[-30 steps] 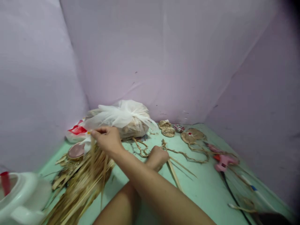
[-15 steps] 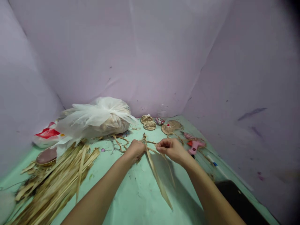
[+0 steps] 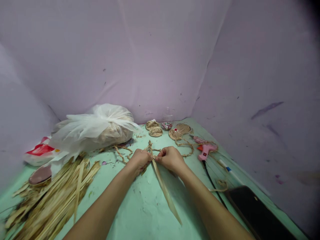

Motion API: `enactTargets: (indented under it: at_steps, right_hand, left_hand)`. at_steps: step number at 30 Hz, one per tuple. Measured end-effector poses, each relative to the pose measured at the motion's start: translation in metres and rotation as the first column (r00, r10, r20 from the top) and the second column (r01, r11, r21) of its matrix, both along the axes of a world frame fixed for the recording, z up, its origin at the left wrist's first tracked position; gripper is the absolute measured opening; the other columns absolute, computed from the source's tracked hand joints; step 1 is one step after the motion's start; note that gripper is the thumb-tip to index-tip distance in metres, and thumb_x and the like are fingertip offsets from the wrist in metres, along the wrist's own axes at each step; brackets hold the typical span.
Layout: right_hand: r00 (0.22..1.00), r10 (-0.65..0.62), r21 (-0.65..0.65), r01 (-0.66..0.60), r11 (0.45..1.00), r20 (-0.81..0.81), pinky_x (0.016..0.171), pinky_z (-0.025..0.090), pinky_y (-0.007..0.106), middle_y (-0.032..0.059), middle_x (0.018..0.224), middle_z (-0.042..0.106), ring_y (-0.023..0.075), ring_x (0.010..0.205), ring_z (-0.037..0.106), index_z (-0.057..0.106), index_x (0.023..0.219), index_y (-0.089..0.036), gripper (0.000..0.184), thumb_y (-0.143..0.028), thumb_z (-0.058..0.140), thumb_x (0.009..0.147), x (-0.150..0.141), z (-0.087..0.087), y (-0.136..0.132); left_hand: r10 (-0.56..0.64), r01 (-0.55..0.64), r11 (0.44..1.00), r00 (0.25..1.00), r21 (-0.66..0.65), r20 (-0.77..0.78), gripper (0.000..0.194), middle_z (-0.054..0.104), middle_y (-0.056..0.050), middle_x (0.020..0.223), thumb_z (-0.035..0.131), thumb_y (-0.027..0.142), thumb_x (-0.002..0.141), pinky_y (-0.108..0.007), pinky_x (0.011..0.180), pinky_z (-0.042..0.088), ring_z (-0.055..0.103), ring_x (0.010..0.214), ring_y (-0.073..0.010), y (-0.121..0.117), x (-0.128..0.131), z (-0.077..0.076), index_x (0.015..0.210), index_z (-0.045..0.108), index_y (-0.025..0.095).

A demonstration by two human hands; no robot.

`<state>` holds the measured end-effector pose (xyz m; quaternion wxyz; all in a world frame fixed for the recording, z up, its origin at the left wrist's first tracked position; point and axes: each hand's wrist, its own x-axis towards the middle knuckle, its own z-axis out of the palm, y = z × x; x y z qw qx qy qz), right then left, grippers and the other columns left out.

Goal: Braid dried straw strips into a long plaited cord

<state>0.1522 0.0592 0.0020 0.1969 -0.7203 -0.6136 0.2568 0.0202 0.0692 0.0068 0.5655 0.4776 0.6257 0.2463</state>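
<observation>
My left hand (image 3: 141, 160) is closed around a twisted cord of dried plant fibre (image 3: 150, 145), whose braided end sticks up past the knuckles. Close beside it, my right hand (image 3: 170, 158) pinches the fibre near the same spot, the fingertips almost meeting those of the left. From between the hands a long, flat, pale dried strip (image 3: 165, 190) trails toward me over the green tabletop (image 3: 140, 213). What lies inside the left fist is hidden.
Left lies a heap of dried strips (image 3: 57, 196) below a knotted white plastic bag (image 3: 97, 126). Braided soles (image 3: 155, 131) and a bead container (image 3: 166, 125) stand at the back. On the right are a pink glue gun (image 3: 206, 150), its cable, a pen (image 3: 228, 169) and a black phone-like slab (image 3: 257, 206).
My right hand has moved left, closer to my left hand. The thinner strip that hung under it no longer shows. The view has turned slightly right.
</observation>
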Motion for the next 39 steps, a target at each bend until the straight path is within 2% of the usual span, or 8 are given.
enactTargets:
  at_steps: [8, 12, 22, 26, 29, 32, 36, 39]
  right_hand:
    - [0.997, 0.043, -0.043, -0.046, 0.998, -0.063, 0.049, 0.031, 0.019, 0.0012, 0.064, 0.064, 0.0126, 0.061, 0.054, 0.068, 0.073, -0.019, 0.024, -0.038, 0.062, 0.058, -0.001, -0.004, 0.004]
    - [0.995, 0.098, -0.064, -0.097, 0.993, 0.017, 0.049, 0.030, 0.022, 0.0037, 0.065, 0.065, 0.0153, 0.062, 0.056, 0.069, 0.071, -0.020, 0.021, -0.035, 0.057, 0.064, -0.003, 0.004, 0.002]
    - [0.974, 0.027, 0.095, -0.050, 0.994, 0.226, 0.050, 0.028, 0.026, 0.0101, 0.069, 0.067, 0.0219, 0.068, 0.059, 0.068, 0.067, -0.021, 0.016, -0.028, 0.055, 0.063, -0.016, 0.012, -0.008]
    - [0.961, 0.068, 0.141, -0.109, 0.984, 0.269, 0.049, 0.025, 0.026, 0.0124, 0.068, 0.067, 0.0201, 0.063, 0.058, 0.067, 0.063, -0.017, 0.017, -0.018, 0.050, 0.062, -0.023, 0.013, -0.013]
    - [0.963, 0.166, 0.100, -0.190, 0.977, 0.213, 0.047, 0.024, 0.025, 0.0120, 0.065, 0.066, 0.0170, 0.057, 0.056, 0.066, 0.059, -0.015, 0.018, -0.016, 0.048, 0.062, -0.024, 0.016, -0.017]
    - [0.974, 0.183, 0.051, -0.191, 0.980, 0.131, 0.045, 0.024, 0.024, 0.0105, 0.060, 0.065, 0.0158, 0.055, 0.054, 0.064, 0.057, -0.014, 0.019, -0.014, 0.046, 0.062, -0.023, 0.018, -0.017]
    - [0.991, 0.066, -0.031, -0.071, 0.997, -0.118, 0.044, 0.029, 0.022, 0.0070, 0.051, 0.061, 0.0152, 0.052, 0.054, 0.061, 0.055, -0.014, 0.015, -0.015, 0.048, 0.061, -0.021, 0.009, -0.011]
    - [0.917, -0.086, -0.116, 0.043, 0.992, -0.389, 0.043, 0.035, 0.020, 0.0043, 0.049, 0.058, 0.0140, 0.048, 0.054, 0.058, 0.057, -0.014, 0.006, -0.012, 0.052, 0.057, -0.021, -0.001, -0.006]
  left_hand:
    - [-0.004, 0.004, 1.000, 1.000, 0.016, 0.010, 0.016, 0.024, 0.008, 0.034, 0.049, 0.013, 0.055, -0.019, 0.033, 0.009, 0.018, 0.029, -0.0033, 0.001, -0.001, -0.002, 0.046, 0.036, 0.017]
    - [-0.012, 0.012, 1.000, 1.000, 0.022, 0.006, 0.014, 0.027, 0.007, 0.033, 0.050, 0.014, 0.055, -0.019, 0.032, 0.010, 0.020, 0.028, -0.0040, -0.001, 0.000, -0.002, 0.047, 0.040, 0.017]
    - [0.025, -0.026, 1.000, 0.997, -0.015, -0.067, 0.018, 0.024, 0.007, 0.028, 0.048, 0.011, 0.052, -0.022, 0.033, 0.008, 0.018, 0.026, -0.0048, -0.001, 0.005, 0.002, 0.042, 0.035, 0.018]
    - [0.040, -0.040, 0.999, 0.998, -0.004, -0.044, 0.023, 0.023, 0.007, 0.030, 0.048, 0.012, 0.053, -0.022, 0.034, 0.007, 0.017, 0.027, -0.0041, -0.002, 0.006, 0.002, 0.042, 0.029, 0.019]
    - [0.044, -0.044, 0.999, 0.999, 0.005, -0.027, 0.020, 0.022, 0.007, 0.030, 0.047, 0.012, 0.054, -0.022, 0.035, 0.006, 0.017, 0.028, -0.0043, -0.002, 0.006, -0.001, 0.043, 0.031, 0.018]
    - [0.044, -0.044, 0.999, 0.999, 0.018, -0.012, 0.021, 0.019, 0.008, 0.031, 0.047, 0.011, 0.054, -0.022, 0.036, 0.006, 0.015, 0.029, -0.0037, -0.002, 0.005, -0.002, 0.044, 0.030, 0.019]
    - [0.027, -0.027, 1.000, 1.000, 0.005, 0.009, 0.021, 0.020, 0.008, 0.033, 0.047, 0.011, 0.053, -0.022, 0.036, 0.006, 0.016, 0.029, -0.0034, -0.002, 0.004, -0.002, 0.045, 0.029, 0.019]
    - [0.006, -0.006, 1.000, 1.000, -0.019, 0.031, 0.019, 0.023, 0.008, 0.033, 0.047, 0.012, 0.052, -0.022, 0.036, 0.006, 0.017, 0.028, -0.0035, -0.001, 0.003, -0.002, 0.045, 0.031, 0.019]
